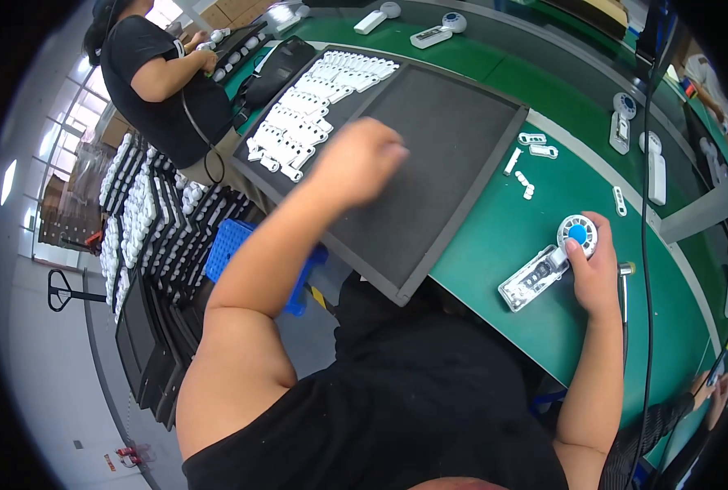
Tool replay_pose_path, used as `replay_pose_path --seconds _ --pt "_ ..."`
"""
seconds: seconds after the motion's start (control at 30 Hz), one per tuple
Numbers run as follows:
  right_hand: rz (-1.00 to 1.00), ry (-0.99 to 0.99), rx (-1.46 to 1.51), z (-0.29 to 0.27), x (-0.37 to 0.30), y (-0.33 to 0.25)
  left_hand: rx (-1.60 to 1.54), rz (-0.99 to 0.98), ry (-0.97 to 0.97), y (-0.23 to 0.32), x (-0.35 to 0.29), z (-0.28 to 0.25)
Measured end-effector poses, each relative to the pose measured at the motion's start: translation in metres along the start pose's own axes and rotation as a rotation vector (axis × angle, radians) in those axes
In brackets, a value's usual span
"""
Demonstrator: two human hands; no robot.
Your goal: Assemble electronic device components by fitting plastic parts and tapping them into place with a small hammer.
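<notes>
My right hand (598, 269) grips a handheld fan (535, 278) by its round head, thumb across the front. The fan head is white with a blue centre, and its handle is open, with the inner parts showing. My left hand (362, 163), slightly blurred, is over the dark tray (437, 139) with its fingers curled in. Whatever those fingers hold, if anything, is hidden. Beside that hand, many flat white plastic pieces (299, 122) lie in rows on the tray's left part.
Several small white parts (531, 147) lie on the green table (495, 220) right of the tray. Fans (621, 122) rest along the green belt (519, 77) beyond. A black cable (646, 245) hangs at the right. A co-worker (164, 82) stands at the far left, near stacked trays (160, 204).
</notes>
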State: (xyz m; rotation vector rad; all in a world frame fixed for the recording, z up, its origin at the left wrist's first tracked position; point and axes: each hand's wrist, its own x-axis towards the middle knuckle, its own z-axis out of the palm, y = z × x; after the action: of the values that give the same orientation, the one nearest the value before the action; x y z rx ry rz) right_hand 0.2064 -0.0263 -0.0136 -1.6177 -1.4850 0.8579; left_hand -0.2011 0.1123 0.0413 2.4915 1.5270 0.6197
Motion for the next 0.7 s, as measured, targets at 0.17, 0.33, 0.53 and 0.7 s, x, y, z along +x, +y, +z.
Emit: replay_pose_path --seconds 0.17,0.33,0.53,0.7 --pt "-0.243 0.077 -0.234 0.011 0.004 -0.001 0.309 -0.244 -0.040 -0.133 -0.007 -0.036" --pt "-0.314 0.166 -0.265 0.012 0.001 -0.005 0.278 -0.226 -0.038 -0.162 -0.007 -0.022" --pt "-0.491 0.335 -0.269 0.002 -0.016 -0.019 -0.383 -0.253 0.084 -0.106 0.002 -0.015" --pt "-0.763 0.105 -0.144 0.036 -0.026 -0.085 -1.691 -0.238 -0.335 0.055 -0.032 0.029"
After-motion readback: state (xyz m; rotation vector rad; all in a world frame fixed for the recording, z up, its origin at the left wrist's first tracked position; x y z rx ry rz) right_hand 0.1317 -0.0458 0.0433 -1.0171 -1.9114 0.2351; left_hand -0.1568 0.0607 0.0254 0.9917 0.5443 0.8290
